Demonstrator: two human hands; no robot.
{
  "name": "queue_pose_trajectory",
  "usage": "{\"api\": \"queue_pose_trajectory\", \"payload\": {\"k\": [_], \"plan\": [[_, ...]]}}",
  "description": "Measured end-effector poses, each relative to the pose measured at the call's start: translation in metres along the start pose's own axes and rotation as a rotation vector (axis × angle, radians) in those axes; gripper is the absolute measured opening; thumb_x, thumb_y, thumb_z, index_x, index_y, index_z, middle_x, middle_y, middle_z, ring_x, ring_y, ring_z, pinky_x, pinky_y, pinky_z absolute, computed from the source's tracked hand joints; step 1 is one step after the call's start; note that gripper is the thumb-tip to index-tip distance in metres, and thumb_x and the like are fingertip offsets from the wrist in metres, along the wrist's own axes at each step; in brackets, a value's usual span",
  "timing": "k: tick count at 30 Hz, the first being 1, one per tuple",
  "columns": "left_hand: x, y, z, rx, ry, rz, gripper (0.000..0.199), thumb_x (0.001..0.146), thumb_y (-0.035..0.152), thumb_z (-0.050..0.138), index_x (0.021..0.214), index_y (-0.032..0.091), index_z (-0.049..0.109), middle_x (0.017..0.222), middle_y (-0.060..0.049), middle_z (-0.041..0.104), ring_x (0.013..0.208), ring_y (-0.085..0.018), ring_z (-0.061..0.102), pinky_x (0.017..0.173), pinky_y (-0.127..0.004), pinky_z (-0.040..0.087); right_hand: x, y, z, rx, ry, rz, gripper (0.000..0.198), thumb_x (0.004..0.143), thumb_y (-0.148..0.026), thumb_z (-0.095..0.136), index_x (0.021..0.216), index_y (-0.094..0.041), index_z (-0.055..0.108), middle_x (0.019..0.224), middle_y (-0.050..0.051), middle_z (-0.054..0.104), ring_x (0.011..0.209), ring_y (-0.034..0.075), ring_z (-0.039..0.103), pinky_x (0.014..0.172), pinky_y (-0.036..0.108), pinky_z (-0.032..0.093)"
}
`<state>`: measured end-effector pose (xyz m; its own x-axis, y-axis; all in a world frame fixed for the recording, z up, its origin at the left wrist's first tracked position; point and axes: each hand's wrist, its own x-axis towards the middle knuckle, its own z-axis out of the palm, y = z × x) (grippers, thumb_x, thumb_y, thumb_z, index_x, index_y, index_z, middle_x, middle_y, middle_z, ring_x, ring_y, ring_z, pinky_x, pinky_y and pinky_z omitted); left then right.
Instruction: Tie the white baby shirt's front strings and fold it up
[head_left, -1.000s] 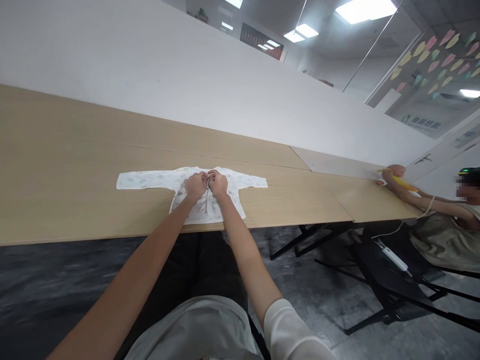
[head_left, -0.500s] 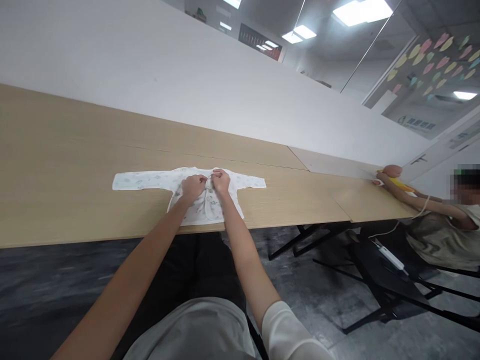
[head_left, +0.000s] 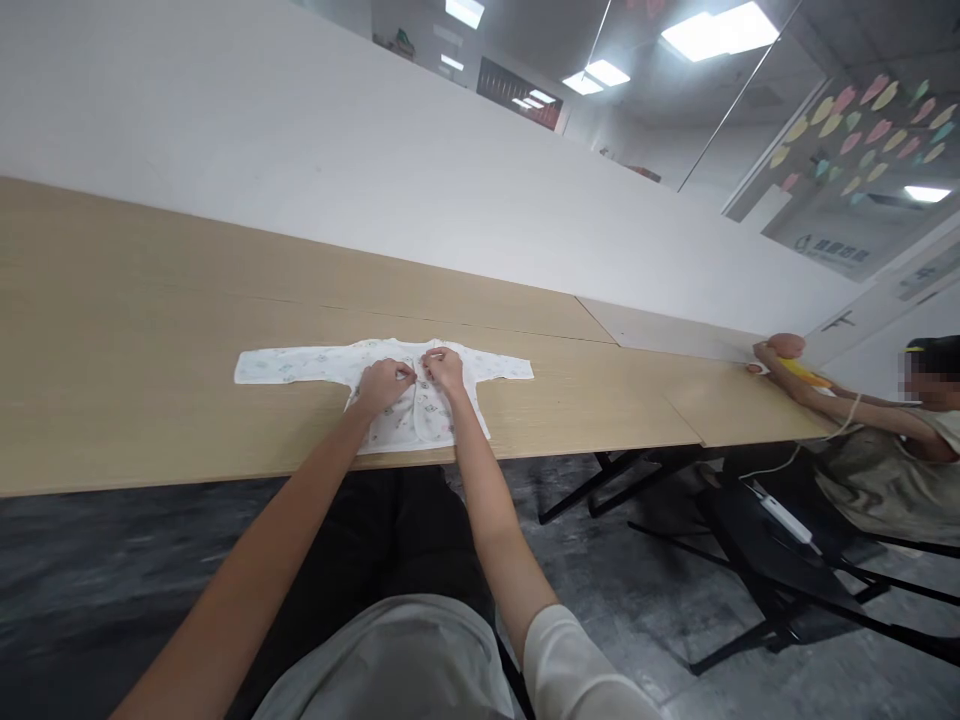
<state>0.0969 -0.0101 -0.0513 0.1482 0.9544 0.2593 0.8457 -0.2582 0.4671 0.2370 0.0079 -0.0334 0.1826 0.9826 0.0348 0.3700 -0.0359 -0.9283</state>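
Note:
A white long-sleeved baby shirt (head_left: 427, 412) with a small print lies spread on the wooden table (head_left: 585, 400), front side up and sleeves out to both sides. My left hand (head_left: 384, 386) is closed in a pinch on the cloth by the front opening, just below the neckline. Close beside it, my right hand (head_left: 445, 369) pinches the other side of the opening near the collar. Both sets of fingertips are a small gap apart. Whatever fastener may lie under the fingers is too small to make out.
A white wall (head_left: 315, 190) runs along the table's far side. To the right sits another person (head_left: 885, 440), arms stretched toward a doll (head_left: 787, 347) in yellow. Folding chairs (head_left: 780, 560) stand below, one bearing a white power strip (head_left: 784, 518).
My hands have drawn slightly apart and come a little nearer to me. The front flap, raised between my fingers before, lies flatter. The left sleeve has shifted slightly right.

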Motion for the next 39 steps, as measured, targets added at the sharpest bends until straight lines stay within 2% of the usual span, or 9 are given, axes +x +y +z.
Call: {"api": "queue_pose_trajectory", "payload": {"k": [4, 8, 16, 22, 30, 34, 37, 39], "plan": [[0.000, -0.002, 0.002, -0.018, 0.018, -0.001, 0.029, 0.082, 0.033, 0.055, 0.092, 0.022, 0.081, 0.105, -0.010, 0.076, 0.104, -0.028, 0.067, 0.095, -0.037, 0.049, -0.013, 0.004, -0.008, -0.308, -0.081, -0.145, 0.011, 0.077, -0.012, 0.066, 0.068, -0.017, 0.071, 0.072, 0.001, 0.073, 0.079, 0.016, 0.071, 0.077, 0.022, 0.053], [0.000, -0.001, 0.001, -0.016, 0.013, 0.008, 0.028, 0.083, 0.034, 0.055, 0.090, 0.023, 0.080, 0.105, -0.009, 0.076, 0.105, -0.028, 0.066, 0.096, -0.036, 0.049, -0.020, 0.008, -0.010, -0.375, -0.131, -0.223, 0.010, 0.079, -0.013, 0.067, 0.071, -0.017, 0.072, 0.078, 0.003, 0.075, 0.082, 0.017, 0.071, 0.079, 0.023, 0.052], [-0.003, 0.001, 0.001, 0.025, 0.026, -0.021, 0.029, 0.085, 0.034, 0.053, 0.091, 0.021, 0.079, 0.113, -0.010, 0.074, 0.110, -0.030, 0.064, 0.099, -0.040, 0.047, -0.020, 0.007, -0.012, -0.377, -0.147, -0.195, 0.011, 0.080, -0.012, 0.066, 0.071, -0.016, 0.069, 0.076, 0.002, 0.073, 0.078, 0.015, 0.066, 0.076, 0.022, 0.050], [-0.002, 0.001, 0.000, -0.009, 0.027, 0.003, 0.029, 0.085, 0.034, 0.052, 0.091, 0.021, 0.078, 0.112, -0.010, 0.073, 0.105, -0.028, 0.065, 0.097, -0.039, 0.048, -0.019, 0.008, -0.010, -0.376, -0.118, -0.197, 0.013, 0.082, -0.011, 0.063, 0.072, -0.017, 0.070, 0.077, 0.002, 0.073, 0.078, 0.015, 0.067, 0.077, 0.022, 0.051], [-0.002, -0.002, 0.003, -0.137, 0.050, 0.010, 0.031, 0.084, 0.038, 0.053, 0.094, 0.022, 0.077, 0.105, -0.008, 0.074, 0.108, -0.026, 0.063, 0.096, -0.034, 0.049, -0.021, 0.009, -0.009, -0.313, -0.093, -0.209, 0.012, 0.084, -0.014, 0.063, 0.082, -0.016, 0.075, 0.081, 0.004, 0.076, 0.079, 0.015, 0.070, 0.077, 0.021, 0.052], [0.001, -0.005, 0.005, -0.177, 0.072, 0.064, 0.033, 0.084, 0.040, 0.051, 0.090, 0.020, 0.077, 0.105, -0.009, 0.074, 0.104, -0.024, 0.064, 0.097, -0.033, 0.049, -0.021, 0.010, -0.009, -0.270, -0.081, -0.216, 0.016, 0.089, -0.019, 0.060, 0.087, -0.017, 0.075, 0.077, 0.003, 0.074, 0.077, 0.014, 0.069, 0.076, 0.022, 0.052], [0.002, -0.007, 0.007, -0.203, 0.069, 0.092, 0.035, 0.084, 0.037, 0.049, 0.091, 0.019, 0.077, 0.107, -0.010, 0.073, 0.105, -0.023, 0.064, 0.101, -0.033, 0.047, -0.020, 0.012, -0.008, -0.227, -0.083, -0.208, 0.015, 0.088, -0.026, 0.065, 0.097, -0.017, 0.074, 0.074, 0.001, 0.073, 0.073, 0.013, 0.069, 0.075, 0.022, 0.052], [0.001, -0.007, 0.007, -0.223, 0.058, 0.097, 0.035, 0.083, 0.032, 0.048, 0.094, 0.019, 0.078, 0.108, -0.010, 0.073, 0.107, -0.022, 0.064, 0.103, -0.033, 0.046, -0.020, 0.013, -0.009, -0.210, -0.082, -0.192, 0.018, 0.086, -0.023, 0.065, 0.102, -0.018, 0.072, 0.073, -0.001, 0.073, 0.070, 0.012, 0.068, 0.074, 0.021, 0.052]]}}
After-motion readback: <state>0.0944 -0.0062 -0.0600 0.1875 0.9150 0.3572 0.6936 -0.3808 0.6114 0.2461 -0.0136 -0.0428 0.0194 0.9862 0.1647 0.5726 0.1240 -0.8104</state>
